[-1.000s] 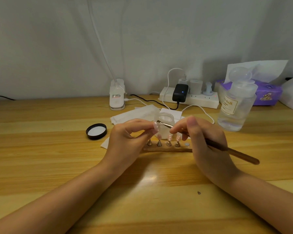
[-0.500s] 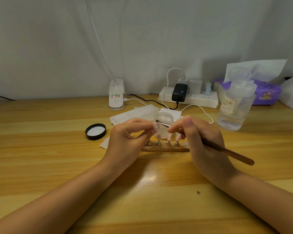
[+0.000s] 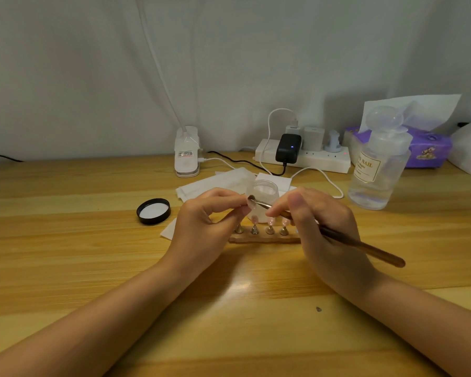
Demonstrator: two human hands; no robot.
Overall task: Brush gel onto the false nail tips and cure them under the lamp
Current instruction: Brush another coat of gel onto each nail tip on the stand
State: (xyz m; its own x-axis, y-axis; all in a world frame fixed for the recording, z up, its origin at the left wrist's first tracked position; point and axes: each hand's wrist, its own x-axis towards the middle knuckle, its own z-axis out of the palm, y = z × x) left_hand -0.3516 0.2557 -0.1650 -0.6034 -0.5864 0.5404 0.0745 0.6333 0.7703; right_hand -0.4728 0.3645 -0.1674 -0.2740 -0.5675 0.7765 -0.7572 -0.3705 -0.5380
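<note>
We saw a wooden table point(image 3: 65, 240) with a smooth, glossy varnish that caught the light, and a brush point(image 3: 365, 247) with a polished brown handle and a shiny metal ferrule. A frosted translucent jar point(image 3: 264, 191) stood near a glossy black plastic lid point(image 3: 153, 211) and matt white paper wipes point(image 3: 215, 183). The clear plastic bottle point(image 3: 375, 170) looked smooth, and small metal stands rose from a wooden strip point(image 3: 264, 239).

Table point(image 3: 65, 240): honey-yellow wood, streaked grain. Jar lid point(image 3: 153, 210), left of centre: black rim, white inside. Brush point(image 3: 365, 247) handle: brown. Tissue pack point(image 3: 427, 151), upper right: purple, printed figures. Power strip point(image 3: 318, 159): white; adapter point(image 3: 288, 148) black, blue light.
</note>
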